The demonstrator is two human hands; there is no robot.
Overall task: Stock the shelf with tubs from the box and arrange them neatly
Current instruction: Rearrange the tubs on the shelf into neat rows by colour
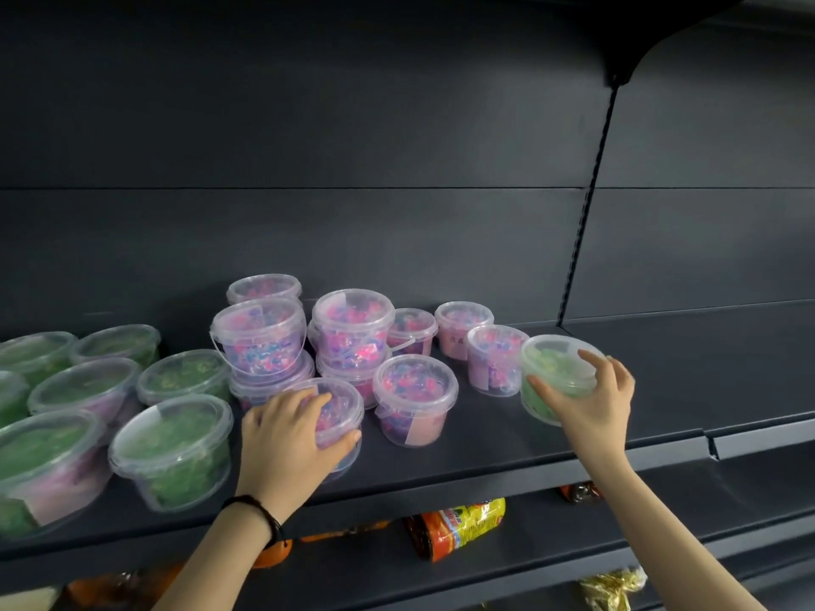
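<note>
Right hand gripping green tub at three o'clock, left hand clasping pink tub at six; likely light, stiff, slippery, best held by lid rim

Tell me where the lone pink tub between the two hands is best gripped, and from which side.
Grip the pink tub across its lid rim, coming from the front and above. It stands upright with its front free and other tubs close behind; the wall tapers downward, so the rim should stop slipping.
</note>
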